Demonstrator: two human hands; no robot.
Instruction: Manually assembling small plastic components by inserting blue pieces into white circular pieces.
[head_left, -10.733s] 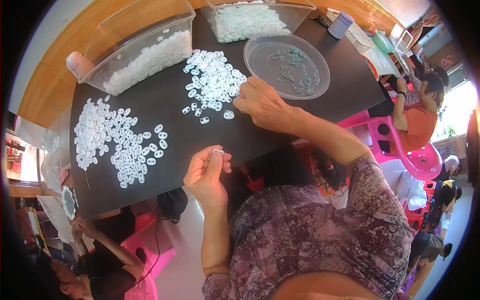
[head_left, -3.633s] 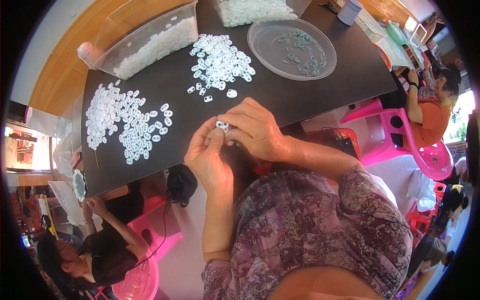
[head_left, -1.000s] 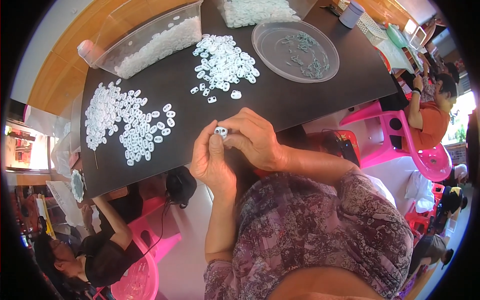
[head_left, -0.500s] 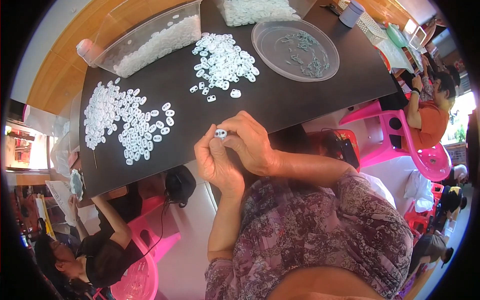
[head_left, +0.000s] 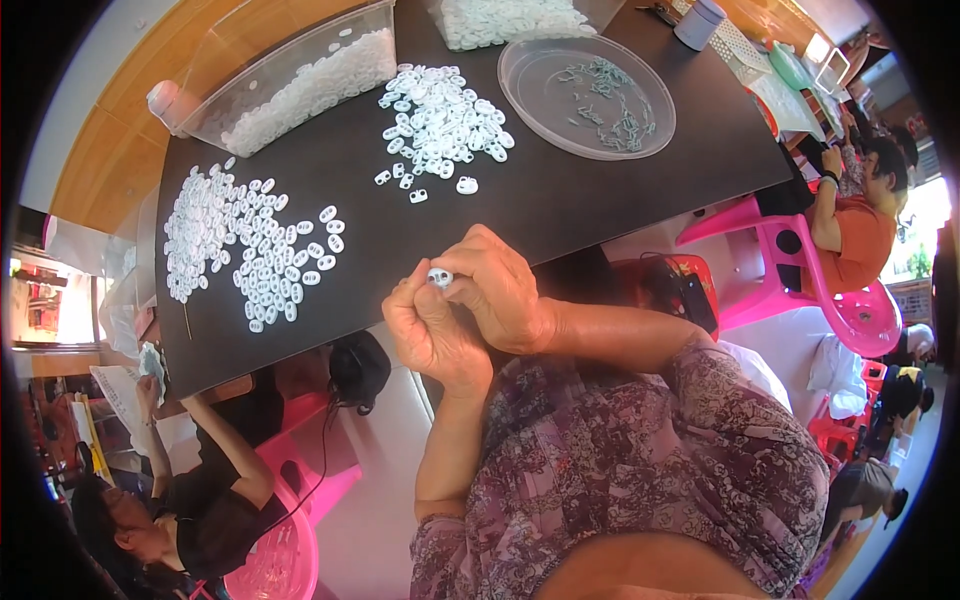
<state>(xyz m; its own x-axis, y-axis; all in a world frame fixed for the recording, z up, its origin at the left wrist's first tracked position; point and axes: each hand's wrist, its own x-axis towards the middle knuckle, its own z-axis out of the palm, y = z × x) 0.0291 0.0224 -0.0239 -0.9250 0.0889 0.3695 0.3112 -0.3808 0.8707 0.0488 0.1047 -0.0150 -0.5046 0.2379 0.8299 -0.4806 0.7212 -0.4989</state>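
My left hand [head_left: 432, 335] and my right hand [head_left: 503, 295] meet in front of the table's near edge. Both pinch one small white oval two-hole plastic piece [head_left: 440, 277] between thumbs and forefingers. Its holed face points up; the rest is hidden by the fingers. Beyond my hands lie a few loose white two-hole pieces [head_left: 418, 196], with a pile of white oval pieces [head_left: 440, 120] behind them. Another spread of white slotted oval pieces [head_left: 270, 270] covers the table's left side.
A clear round lid [head_left: 530, 110] with small thin grey-green pieces lies at the back right. Clear bins [head_left: 200, 125] of white pieces line the back. A person in black [head_left: 190, 525] sits at lower left; one in orange [head_left: 860, 245] sits right. Pink chairs [head_left: 765, 260] stand beside the dark table [head_left: 620, 205].
My fingers have shifted slightly around the white piece, which stays pinched in both hands. The table appears a little further left in the view. At lower left, the seated person's arms have moved slightly.
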